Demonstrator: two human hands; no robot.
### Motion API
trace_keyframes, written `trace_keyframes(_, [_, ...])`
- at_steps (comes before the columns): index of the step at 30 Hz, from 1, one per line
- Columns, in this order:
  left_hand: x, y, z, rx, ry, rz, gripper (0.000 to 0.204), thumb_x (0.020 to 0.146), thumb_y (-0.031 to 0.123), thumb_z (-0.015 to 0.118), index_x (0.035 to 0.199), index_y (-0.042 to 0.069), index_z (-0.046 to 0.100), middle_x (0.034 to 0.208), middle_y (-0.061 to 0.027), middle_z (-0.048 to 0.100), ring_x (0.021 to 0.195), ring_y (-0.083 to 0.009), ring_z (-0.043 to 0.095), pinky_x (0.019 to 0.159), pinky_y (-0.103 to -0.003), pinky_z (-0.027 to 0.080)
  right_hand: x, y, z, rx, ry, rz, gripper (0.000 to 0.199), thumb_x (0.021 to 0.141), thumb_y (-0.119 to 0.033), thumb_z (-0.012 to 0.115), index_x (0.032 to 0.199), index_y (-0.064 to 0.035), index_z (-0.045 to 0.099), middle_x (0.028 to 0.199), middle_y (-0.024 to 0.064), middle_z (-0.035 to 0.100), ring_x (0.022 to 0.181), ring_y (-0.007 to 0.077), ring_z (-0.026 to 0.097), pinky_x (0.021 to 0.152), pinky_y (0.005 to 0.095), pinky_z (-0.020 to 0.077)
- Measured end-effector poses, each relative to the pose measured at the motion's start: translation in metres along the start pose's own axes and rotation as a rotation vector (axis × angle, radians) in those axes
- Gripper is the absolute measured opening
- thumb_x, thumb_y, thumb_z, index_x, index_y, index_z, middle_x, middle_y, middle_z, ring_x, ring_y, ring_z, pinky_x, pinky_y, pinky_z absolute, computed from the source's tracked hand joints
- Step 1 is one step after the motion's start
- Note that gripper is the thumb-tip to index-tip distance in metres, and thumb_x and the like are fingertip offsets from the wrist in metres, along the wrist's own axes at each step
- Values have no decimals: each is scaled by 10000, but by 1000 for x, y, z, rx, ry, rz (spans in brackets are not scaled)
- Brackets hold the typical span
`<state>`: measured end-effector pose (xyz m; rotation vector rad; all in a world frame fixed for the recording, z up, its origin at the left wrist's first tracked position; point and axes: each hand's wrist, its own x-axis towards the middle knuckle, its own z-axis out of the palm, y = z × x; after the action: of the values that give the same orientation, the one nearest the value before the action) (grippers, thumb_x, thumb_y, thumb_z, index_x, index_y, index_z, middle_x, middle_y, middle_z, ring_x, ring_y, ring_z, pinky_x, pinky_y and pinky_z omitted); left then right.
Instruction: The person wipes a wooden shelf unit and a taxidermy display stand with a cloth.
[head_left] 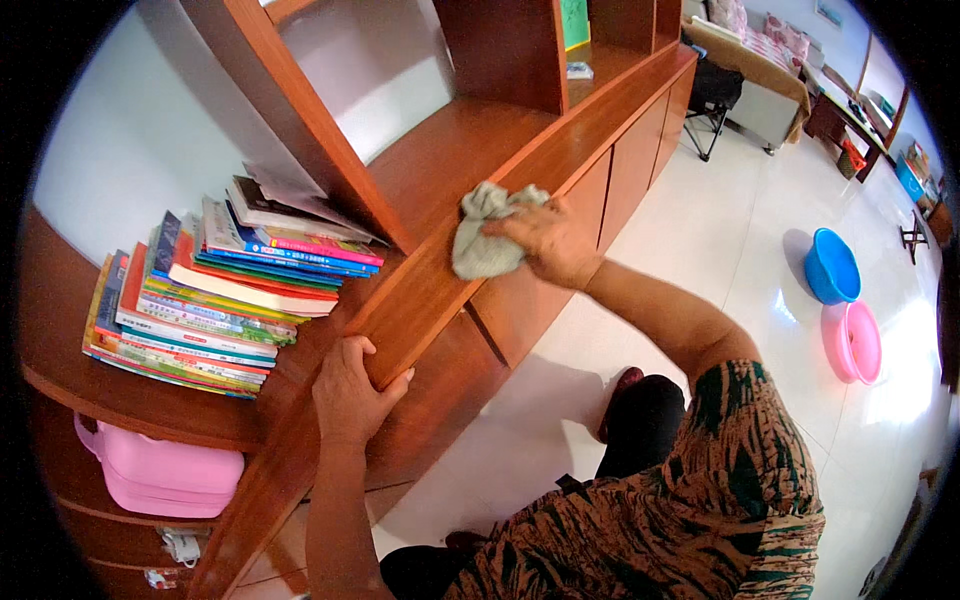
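Note:
A crumpled grey-green cloth [484,240] lies pressed on the ledge of the reddish-brown wooden cabinet [420,290]. My right hand [555,243] grips its right side, fingers over the fabric. Lower down, my left hand [350,388] rests on the cabinet's front edge, thumb and fingers apart, with no object in it. Left of that hand, a row of books [220,310] with colourful spines leans on the curved shelf.
Under the books, a pink case [165,470] sits on a lower shelf. A wooden upright [300,120] rises behind the ledge. On the white tiled floor to the right are a blue basin [832,266] and a pink basin [858,343]. A black folding chair [712,95] stands beyond the cabinet.

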<state>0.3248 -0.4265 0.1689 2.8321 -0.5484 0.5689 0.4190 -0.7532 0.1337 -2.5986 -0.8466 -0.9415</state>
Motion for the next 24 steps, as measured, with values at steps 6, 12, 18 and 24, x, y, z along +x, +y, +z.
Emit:
trace_keyframes(6, [0,-2,-3,1,-42,-53,522,662,341,798,980,94,465,919,-124,528,893,-356,565,733,-449,473,0,71,6,-57,-33,90,532,709,-94,716,1194,-259,574,1120,28,645,1101,230,594,907,428,389])
trace_keyframes(12, [2,-2,2,-45,-1,-12,512,651,313,800,965,92,462,911,-111,529,872,-342,571,710,-443,482,-4,146,13,-105,-67,451,517,751,-96,676,1211,-309,576,1196,34,637,1062,255,617,907,454,404])
trace_keyframes(18, [0,-4,1,-80,21,-4,501,658,278,806,970,88,463,916,-120,531,884,-353,571,719,-444,478,2,83,15,14,-55,294,494,719,-117,683,1189,-253,614,1211,79,625,1061,323,600,931,447,421])
trace_keyframes(24, [1,-4,2,-105,20,-17,501,662,264,809,983,87,467,917,-127,540,911,-359,568,739,-442,472,-2,-66,13,225,44,98,659,573,-98,773,1203,-170,595,1228,59,595,1261,377,421,1048,488,332])
